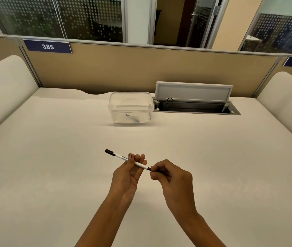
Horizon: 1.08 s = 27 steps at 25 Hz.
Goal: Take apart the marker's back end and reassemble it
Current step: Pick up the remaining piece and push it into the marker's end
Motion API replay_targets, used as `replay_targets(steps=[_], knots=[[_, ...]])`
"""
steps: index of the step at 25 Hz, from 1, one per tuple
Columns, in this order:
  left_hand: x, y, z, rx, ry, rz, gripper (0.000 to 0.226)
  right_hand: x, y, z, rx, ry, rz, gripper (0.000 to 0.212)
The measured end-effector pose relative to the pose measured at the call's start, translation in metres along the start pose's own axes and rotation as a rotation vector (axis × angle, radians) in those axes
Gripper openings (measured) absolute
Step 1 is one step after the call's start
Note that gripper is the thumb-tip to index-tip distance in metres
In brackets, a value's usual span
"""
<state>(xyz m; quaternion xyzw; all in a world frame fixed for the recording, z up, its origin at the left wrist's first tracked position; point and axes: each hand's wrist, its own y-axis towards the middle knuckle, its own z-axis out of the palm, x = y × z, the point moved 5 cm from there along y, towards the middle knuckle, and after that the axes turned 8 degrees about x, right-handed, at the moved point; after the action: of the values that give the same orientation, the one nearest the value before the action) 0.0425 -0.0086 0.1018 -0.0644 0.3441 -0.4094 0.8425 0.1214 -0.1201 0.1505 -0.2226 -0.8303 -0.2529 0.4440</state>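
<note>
A slim white marker (119, 155) with a black cap at its far left end is held above the desk, slanting down to the right. My left hand (129, 172) grips the white barrel near its middle, palm up. My right hand (171, 177) pinches the black back end of the marker (149, 169) between thumb and forefinger. The back end still sits against the barrel.
A clear plastic box (131, 107) with a small dark item inside stands at the back of the white desk (52, 157). To its right is an open cable hatch (195, 106) with its lid raised. Beige partition walls enclose the desk.
</note>
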Motion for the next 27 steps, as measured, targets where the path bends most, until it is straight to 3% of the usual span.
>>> replay_targets(steps=[4,17,23,27], knots=[[0.009,-0.002,0.005,0.016,0.023,-0.055,0.018,-0.001,0.002,-0.003,-0.002,0.143,0.140,0.011],[0.003,-0.003,0.012,0.032,0.100,0.026,0.019,-0.011,-0.001,-0.003,-0.046,0.155,0.225,0.014],[-0.001,-0.004,0.016,0.040,0.173,0.080,0.021,-0.016,0.000,0.003,-0.026,0.403,0.400,0.017],[0.001,-0.005,0.017,0.047,0.170,0.076,0.019,-0.019,-0.005,0.007,-0.020,0.726,0.561,0.012]])
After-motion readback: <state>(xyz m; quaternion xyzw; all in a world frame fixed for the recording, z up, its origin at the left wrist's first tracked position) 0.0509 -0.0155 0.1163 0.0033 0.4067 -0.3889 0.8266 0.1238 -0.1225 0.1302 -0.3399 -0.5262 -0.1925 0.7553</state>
